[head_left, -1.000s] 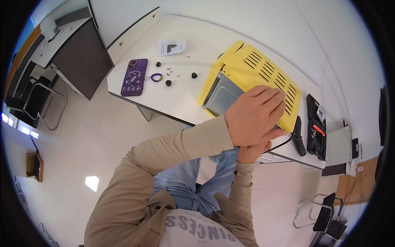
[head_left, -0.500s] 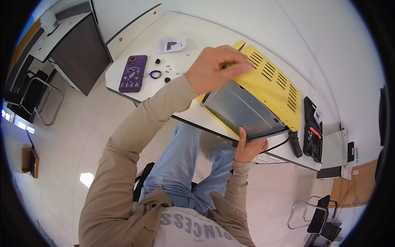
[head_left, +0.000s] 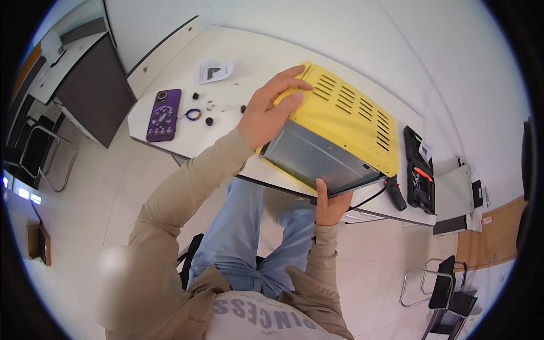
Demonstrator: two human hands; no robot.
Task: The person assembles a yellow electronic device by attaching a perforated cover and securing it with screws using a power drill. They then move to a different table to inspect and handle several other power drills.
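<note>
A yellow toaster oven (head_left: 324, 136) rests tilted near the front edge of the table, its slotted yellow cover (head_left: 340, 116) facing up and its bare grey metal panel (head_left: 317, 156) toward me. My left hand (head_left: 273, 107) grips the cover's left corner, fingers over the top and thumb on the yellow metal. Lower down, my right hand (head_left: 332, 204) holds the near right edge of the oven. Its thumb presses on the grey panel, while the other fingers are mostly hidden underneath. A black cord (head_left: 369, 199) leaves the oven beside this hand.
Left on the white table (head_left: 187, 54) lie a purple phone (head_left: 164, 115) with a ring strap (head_left: 193, 114), several small black parts (head_left: 209, 121), tiny screws (head_left: 210, 106) and a paper sheet (head_left: 215, 72). To the right are a power screwdriver (head_left: 396, 194) and an open black tool case (head_left: 418, 177).
My left hand has gone from hovering with bent fingers over the oven's left corner to lying on the cover and gripping it. My right hand keeps its hold. The whole view has shifted slightly.
</note>
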